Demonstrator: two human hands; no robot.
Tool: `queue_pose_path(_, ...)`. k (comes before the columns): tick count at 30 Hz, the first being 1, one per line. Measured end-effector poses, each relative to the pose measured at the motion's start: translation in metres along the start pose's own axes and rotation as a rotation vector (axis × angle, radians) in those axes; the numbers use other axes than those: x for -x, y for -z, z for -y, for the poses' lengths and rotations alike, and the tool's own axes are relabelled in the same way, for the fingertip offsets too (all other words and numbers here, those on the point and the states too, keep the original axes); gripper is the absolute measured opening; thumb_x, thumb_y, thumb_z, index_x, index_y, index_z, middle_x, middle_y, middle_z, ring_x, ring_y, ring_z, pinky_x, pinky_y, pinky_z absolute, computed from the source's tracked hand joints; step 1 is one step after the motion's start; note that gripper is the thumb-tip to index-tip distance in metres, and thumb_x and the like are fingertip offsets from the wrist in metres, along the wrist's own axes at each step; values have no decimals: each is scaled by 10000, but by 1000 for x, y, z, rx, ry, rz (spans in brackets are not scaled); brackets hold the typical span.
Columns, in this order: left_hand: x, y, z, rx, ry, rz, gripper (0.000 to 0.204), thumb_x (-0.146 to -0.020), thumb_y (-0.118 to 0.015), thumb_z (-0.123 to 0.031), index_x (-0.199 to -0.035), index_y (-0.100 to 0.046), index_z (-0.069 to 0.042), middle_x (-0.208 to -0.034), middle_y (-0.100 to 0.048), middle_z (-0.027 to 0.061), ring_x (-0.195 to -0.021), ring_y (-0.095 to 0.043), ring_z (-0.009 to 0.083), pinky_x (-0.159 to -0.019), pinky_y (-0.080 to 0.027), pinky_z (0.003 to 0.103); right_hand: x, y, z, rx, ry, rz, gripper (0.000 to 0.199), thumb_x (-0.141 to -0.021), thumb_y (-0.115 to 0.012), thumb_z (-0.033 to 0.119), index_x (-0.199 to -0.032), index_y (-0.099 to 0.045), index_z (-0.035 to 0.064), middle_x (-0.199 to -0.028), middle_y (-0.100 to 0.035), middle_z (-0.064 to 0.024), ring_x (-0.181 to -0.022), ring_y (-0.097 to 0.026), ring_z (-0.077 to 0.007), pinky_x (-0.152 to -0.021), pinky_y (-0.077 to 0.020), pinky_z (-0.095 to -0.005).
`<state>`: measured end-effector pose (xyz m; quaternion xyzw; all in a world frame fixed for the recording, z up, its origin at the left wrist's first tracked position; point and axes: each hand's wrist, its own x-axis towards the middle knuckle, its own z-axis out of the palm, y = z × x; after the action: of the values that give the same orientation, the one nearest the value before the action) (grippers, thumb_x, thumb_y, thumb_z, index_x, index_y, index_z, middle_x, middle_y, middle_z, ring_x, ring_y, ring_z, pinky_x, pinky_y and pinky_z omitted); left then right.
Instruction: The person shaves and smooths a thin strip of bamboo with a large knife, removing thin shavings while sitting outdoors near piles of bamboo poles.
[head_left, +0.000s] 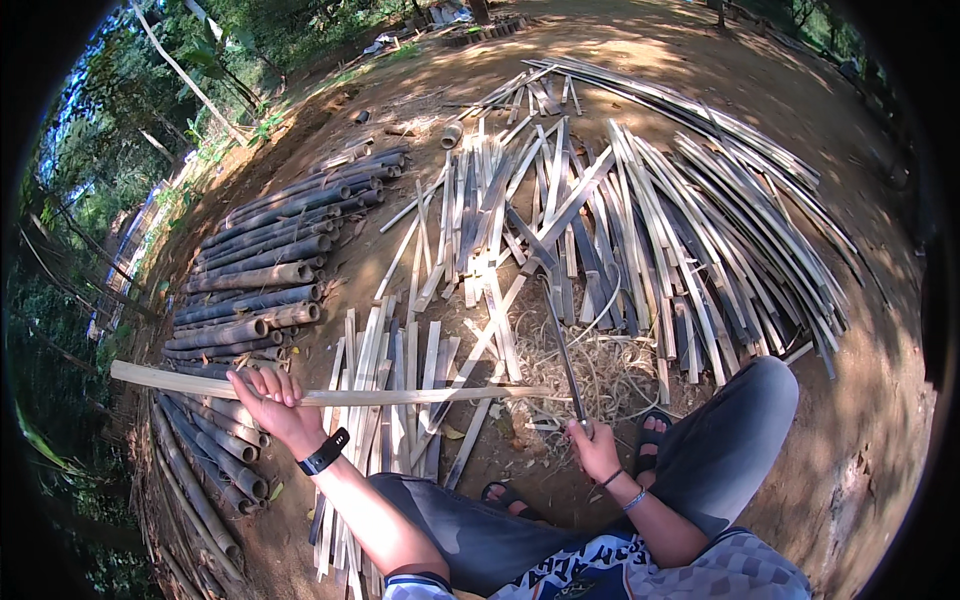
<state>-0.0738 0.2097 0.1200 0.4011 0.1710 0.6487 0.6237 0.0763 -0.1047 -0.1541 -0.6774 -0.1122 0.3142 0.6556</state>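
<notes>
Left hand (pixel 272 398) grip wrapped round long bamboo strip (pixel 330 392), held level over split slats (pixel 385 400). Right hand (pixel 592 448) grip closed on long knife (pixel 563 355), blade pointing away over shavings (pixel 600 370). Bamboo poles (pixel 255 280) stacked far left.

Outdoor bamboo-splitting yard: dirt ground (pixel 860 330), split slats (pixel 640 220)

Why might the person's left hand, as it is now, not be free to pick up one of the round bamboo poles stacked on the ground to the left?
Probably not free: the left hand is closed around a long bamboo strip. The round bamboo poles lie close beside it with nothing between, so only the strip hinders it.
</notes>
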Motion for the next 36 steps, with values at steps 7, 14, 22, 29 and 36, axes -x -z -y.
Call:
queue_pose_path(7, 35, -41, 14, 43, -61, 173, 489, -1008, -329, -462, -629, -293, -155, -493, -248, -34, -369, -219, 60, -329, -208, 204, 2, 9, 26, -202, -91, 31, 402, -965, -510, 377, -809, -557, 9, -495, -452, -3, -376, -413, -85, -355, -314, -258)
queue_pose_path(14, 81, -85, 38, 82, -125, 428, 524, -949, -323, -606, -722, -315, -133, -494, -290, -26, -356, -272, 59, -305, -257, 172, 21, -11, 4, -394, -404, 182, 587, -984, -318, 529, -838, -508, -7, -480, -388, -12, -344, -373, -110, -326, -316, -269)
queue_pose_path(22, 107, -121, 48, 60, -144, 524, 575, -922, -260, -665, -759, -318, -116, -482, -316, -17, -340, -288, 55, -294, -271, 149, 5, -17, -6, -416, -430, 181, 629, -961, -309, 583, -805, -497, 2, -492, -392, -26, -348, -358, -118, -323, -323, -284)
queue_pose_path(29, 109, -143, 56, 0, -158, 648, 550, -930, -241, -648, -740, -292, -134, -506, -279, -21, -364, -249, 60, -310, -240, 164, -6, -12, 8, -359, -326, 155, 591, -981, -305, 532, -760, -496, 17, -493, -403, -18, -341, -353, -111, -320, -321, -273)
queue_pose_path(36, 126, -159, 63, 12, -161, 678, 561, -934, -245, -641, -722, -277, -123, -496, -264, -10, -370, -246, 73, -315, -239, 168, -16, -6, 21, -421, -314, 149, 569, -994, -317, 494, -769, -507, 7, -485, -406, -9, -345, -374, -107, -318, -312, -276)
